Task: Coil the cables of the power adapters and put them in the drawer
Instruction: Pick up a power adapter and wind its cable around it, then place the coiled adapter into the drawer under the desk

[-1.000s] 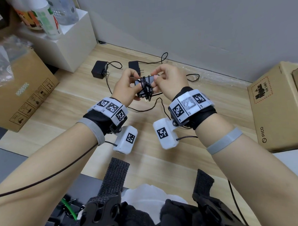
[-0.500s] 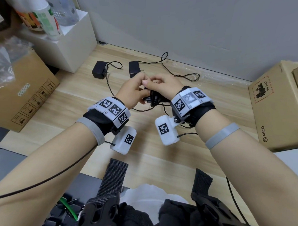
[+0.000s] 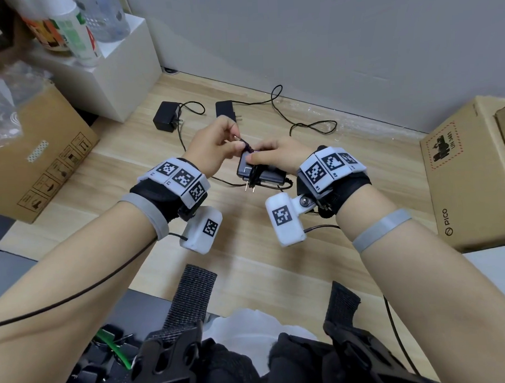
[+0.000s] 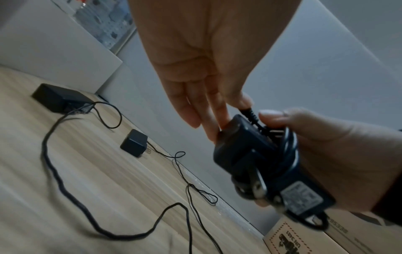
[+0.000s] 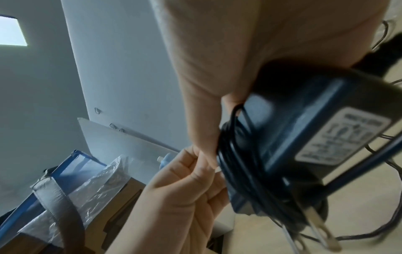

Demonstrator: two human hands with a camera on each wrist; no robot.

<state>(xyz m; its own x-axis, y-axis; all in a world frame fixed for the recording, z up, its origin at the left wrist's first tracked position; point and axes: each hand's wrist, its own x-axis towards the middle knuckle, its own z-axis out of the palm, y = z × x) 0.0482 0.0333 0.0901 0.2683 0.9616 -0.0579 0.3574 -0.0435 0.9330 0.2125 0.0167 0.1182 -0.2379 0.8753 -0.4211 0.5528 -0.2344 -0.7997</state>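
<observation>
My right hand (image 3: 268, 159) grips a black power adapter (image 3: 258, 175) above the wooden table, with its prongs pointing toward me. Its thin cable (image 5: 236, 165) is wound in several turns round the body. At the adapter's top edge my left hand (image 3: 235, 143) pinches the cable's plug end (image 4: 248, 110) between thumb and fingertips. Two more black adapters (image 3: 165, 120) (image 3: 224, 108) lie further back on the table, their cables (image 3: 309, 125) loose and uncoiled. I cannot make out a drawer for certain.
Cardboard boxes stand at the left (image 3: 38, 160) and right (image 3: 470, 176) of the table (image 3: 248, 266). A white box (image 3: 113, 78) with bottles sits at the back left against the grey wall. At the bottom left is a dark space (image 3: 102, 354) holding black items.
The hands have drawn apart a little. The adapter has turned so its prongs face me, and my left hand now pulls the cable end up from its top.
</observation>
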